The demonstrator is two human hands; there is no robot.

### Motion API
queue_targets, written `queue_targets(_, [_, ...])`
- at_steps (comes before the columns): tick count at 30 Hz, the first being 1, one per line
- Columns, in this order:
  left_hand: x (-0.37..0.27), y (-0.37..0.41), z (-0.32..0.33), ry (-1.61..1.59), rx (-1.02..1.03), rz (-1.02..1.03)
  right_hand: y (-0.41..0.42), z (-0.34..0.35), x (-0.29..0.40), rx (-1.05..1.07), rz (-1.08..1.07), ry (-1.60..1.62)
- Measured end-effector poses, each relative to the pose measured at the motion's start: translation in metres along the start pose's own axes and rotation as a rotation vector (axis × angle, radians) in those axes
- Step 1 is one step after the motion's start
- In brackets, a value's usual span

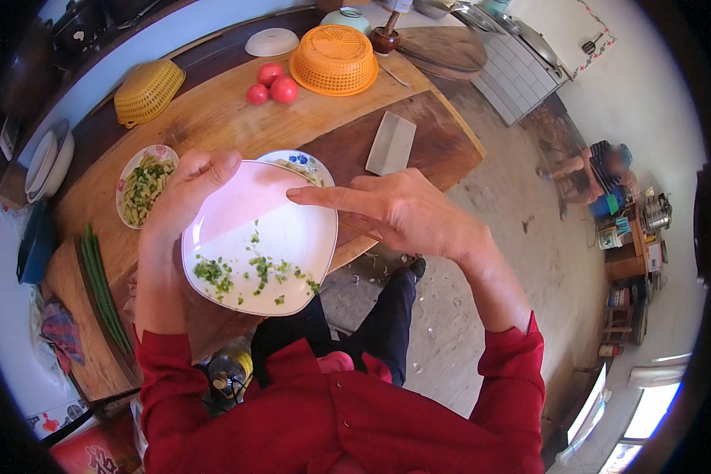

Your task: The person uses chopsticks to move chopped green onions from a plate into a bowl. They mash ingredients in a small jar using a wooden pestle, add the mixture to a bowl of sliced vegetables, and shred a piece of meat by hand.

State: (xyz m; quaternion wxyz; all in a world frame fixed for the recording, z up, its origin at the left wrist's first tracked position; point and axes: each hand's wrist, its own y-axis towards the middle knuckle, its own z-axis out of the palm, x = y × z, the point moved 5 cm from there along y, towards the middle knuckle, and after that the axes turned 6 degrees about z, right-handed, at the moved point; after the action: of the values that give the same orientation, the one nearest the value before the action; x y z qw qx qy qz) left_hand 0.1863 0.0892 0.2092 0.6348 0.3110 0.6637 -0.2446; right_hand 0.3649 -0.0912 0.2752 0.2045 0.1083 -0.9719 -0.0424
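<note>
My left hand (198, 178) grips the upper left rim of a white plate (296, 255), tilted, with chopped green onion (262, 269) scattered over its lower half. My right hand (391, 207) is at the plate's right edge, its index finger pointing over the plate; a thin stick, perhaps a chopstick (360, 230), shows beneath the fingers. Partly hidden behind the plate is a blue-flowered dish of food (309, 161). An oval dish (118, 204) of cut greenish food topped with green bits stands left of my left hand.
On the wooden table (213, 118) are tomatoes (284, 89), an orange plastic basket (333, 62), a yellow basket (148, 92), a rectangular block (391, 144), possibly a whetstone or cleaver blade, and long green stalks (102, 290). A person (607, 169) sits at the far right.
</note>
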Motion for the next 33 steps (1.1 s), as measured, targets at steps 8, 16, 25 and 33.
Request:
queue_targets(8, [-0.009, 0.001, 0.009, 0.009, 0.179, 0.042, 0.000, 0.012, -0.010, 0.045, 0.058, 0.019])
queue_targets(16, [0.012, 0.001, -0.014, -0.046, 0.038, -0.065, -0.029, 0.037, 0.005, 0.031, 0.007, 0.435])
queue_targets(25, [-0.006, -0.010, 0.004, -0.059, -0.043, 0.002, 0.004, 0.031, -0.020, 0.068, 0.381, 1.164])
queue_targets(33, [0.003, -0.009, -0.001, -0.053, -0.009, 0.018, 0.006, 0.039, -0.018, 0.055, 0.379, 1.096])
